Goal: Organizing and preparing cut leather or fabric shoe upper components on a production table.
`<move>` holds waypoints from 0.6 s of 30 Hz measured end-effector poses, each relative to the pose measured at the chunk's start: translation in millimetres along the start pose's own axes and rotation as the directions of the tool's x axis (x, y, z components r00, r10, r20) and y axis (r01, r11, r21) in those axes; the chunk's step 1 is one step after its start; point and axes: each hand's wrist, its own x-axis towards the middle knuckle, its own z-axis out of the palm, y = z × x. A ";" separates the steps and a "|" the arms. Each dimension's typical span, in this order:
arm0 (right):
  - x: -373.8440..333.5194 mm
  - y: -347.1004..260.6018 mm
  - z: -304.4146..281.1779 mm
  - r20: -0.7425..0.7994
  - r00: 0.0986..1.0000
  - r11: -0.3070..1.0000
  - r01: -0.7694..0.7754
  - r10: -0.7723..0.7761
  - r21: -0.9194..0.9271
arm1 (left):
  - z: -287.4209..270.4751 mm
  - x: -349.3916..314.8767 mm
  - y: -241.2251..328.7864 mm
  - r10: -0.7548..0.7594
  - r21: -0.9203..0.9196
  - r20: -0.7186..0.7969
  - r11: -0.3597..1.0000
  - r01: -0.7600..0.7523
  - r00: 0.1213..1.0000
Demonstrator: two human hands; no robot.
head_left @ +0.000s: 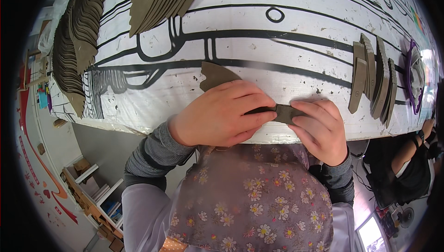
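A small grey-brown strip (286,114), cut from flat sheet material, spans the gap between my hands near the table's front edge. My left hand (219,115) has its fingers closed on the strip's left part and covers much of it. At its right end, my right hand (321,125) pinches the strip between thumb and fingers. A wider cut piece (216,75) of the same colour sticks out beyond my left hand. I cannot tell whether that piece joins the strip under the hand.
Overlapping stacks of curved grey-brown pieces (85,30) line the far left, with another fanned stack (162,0) at the back. Narrow strips (365,74) lie in rows at the right, beside a purple-rimmed container (415,76). The white table (162,88) bears black line drawings. Another person's arm (407,155) shows at far right.
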 end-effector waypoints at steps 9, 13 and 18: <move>-0.7 -0.6 -0.6 0.009 1.000 1.000 -0.004 0.004 -0.012 | 0.7 -0.3 1.2 -0.010 0.027 0.002 1.000 0.010 1.000; 0.2 -2.7 -1.5 0.013 1.000 1.000 -0.013 0.013 -0.016 | -0.1 -0.1 1.4 -0.010 0.033 0.007 0.999 0.010 1.000; -0.2 -2.4 -1.3 0.015 1.000 1.000 -0.016 0.016 -0.012 | 0.4 -0.3 1.0 -0.009 0.033 0.005 0.999 0.009 1.000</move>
